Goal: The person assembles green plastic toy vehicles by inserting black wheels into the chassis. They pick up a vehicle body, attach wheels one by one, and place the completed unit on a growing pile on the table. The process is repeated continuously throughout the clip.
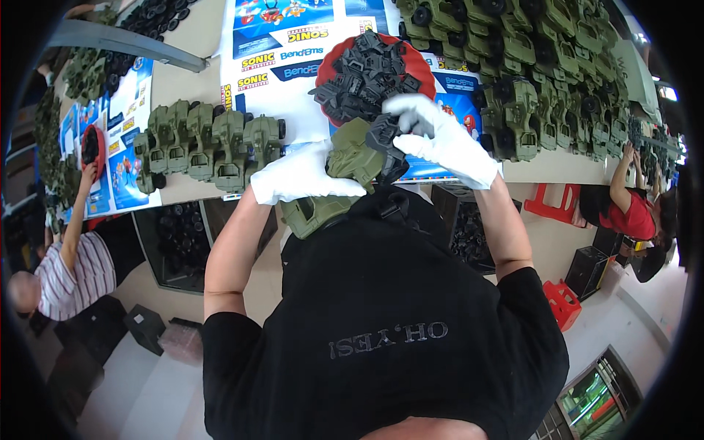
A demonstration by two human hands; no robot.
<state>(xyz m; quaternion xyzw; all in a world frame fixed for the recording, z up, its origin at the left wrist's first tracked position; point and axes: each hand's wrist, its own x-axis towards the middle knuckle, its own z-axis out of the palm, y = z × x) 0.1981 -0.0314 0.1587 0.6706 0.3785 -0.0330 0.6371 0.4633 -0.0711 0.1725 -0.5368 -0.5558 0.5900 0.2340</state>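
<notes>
In a white glove, my left hand [297, 174] is closed around an olive-green toy vehicle body [352, 152] at the table's near edge. My right hand [444, 139], also gloved, has its fingers curled at a black plastic part [383, 138] that lies against the right side of that body. The fingertips partly hide how the two pieces meet. Below my left hand, another olive-green piece [317, 214] shows near my lap; whether it joins the held body, I cannot tell. Just beyond, a red bowl [424, 77] is heaped with similar black plastic parts [367, 73].
Rows of olive-green toy vehicles stand at left [198, 143] and right [513, 103]. Printed sheets [286, 103] cover part of the table. Beneath it is a bin of black wheels [176, 238]. A person in stripes [77, 271] works left; another in red [632, 213] sits right, near red stools [561, 304].
</notes>
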